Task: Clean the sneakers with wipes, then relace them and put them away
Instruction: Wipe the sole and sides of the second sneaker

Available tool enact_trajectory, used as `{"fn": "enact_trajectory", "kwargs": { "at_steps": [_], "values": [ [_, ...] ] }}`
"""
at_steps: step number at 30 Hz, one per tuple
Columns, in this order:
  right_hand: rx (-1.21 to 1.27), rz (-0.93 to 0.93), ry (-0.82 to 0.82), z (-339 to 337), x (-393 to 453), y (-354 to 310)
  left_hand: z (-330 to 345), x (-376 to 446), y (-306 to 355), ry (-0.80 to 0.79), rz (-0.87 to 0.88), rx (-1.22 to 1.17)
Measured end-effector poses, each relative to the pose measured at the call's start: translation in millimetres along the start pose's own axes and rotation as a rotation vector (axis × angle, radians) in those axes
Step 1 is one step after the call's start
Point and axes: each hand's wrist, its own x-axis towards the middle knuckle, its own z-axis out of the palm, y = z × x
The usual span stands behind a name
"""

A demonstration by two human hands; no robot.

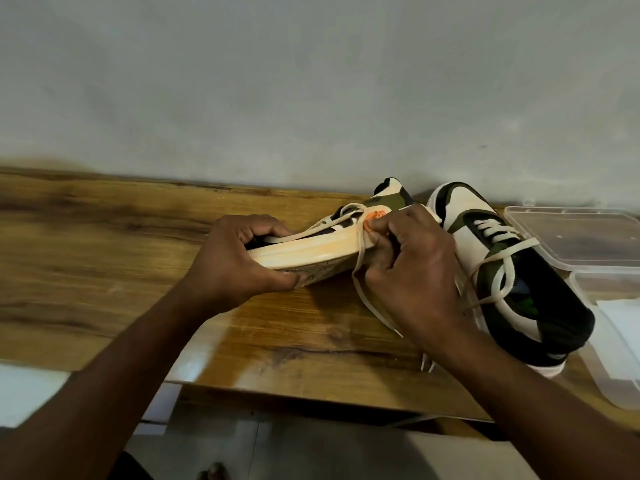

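Observation:
A cream, olive and black sneaker point(311, 252) lies tipped on its side on the wooden table point(104, 237), its pale sole edge facing me. My left hand point(235, 261) grips its heel end, thumb under the sole. My right hand point(412, 268) curls round the toe end and pinches the cream lace point(362, 268) near an orange patch. A loose stretch of that lace hangs down over the sole onto the table. The second sneaker point(512, 271) stands upright to the right, laced, with its lace ends trailing loose.
A clear plastic lid point(575, 237) lies at the far right, and a clear container point(609, 341) with white wipes in it sits nearer me. A grey wall runs behind the table. The table's front edge is close, with floor below.

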Motion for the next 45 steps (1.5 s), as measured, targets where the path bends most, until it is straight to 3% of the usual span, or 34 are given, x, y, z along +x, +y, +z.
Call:
{"fn": "enact_trajectory", "kwargs": {
  "at_steps": [3, 10, 18, 26, 34, 41, 45],
  "values": [
    [-0.057, -0.027, -0.039, -9, 11, 16, -1, 1, 1, -0.018, -0.003, -0.011],
    [-0.184, 0.230, 0.060, -22, 35, 50, 1, 0, 0, -0.016, 0.002, -0.024],
    [-0.013, -0.005, -0.048, -3, 4, -1, 2, -1, -1, -0.006, 0.013, 0.010],
    [-0.166, 0.201, 0.060, -14, 30, 40, -5, -2, -3, -0.036, 0.019, -0.008],
    [-0.007, 0.003, -0.067, 2, 5, -4, -4, -1, -3, -0.007, 0.050, 0.031],
    [-0.129, 0.202, 0.049, -16, 31, 40, -5, -1, -3, -0.026, 0.076, 0.027],
    [-0.037, 0.139, 0.011, -4, 15, 13, -4, -1, -3, -0.010, 0.102, 0.019]
  ]
}}
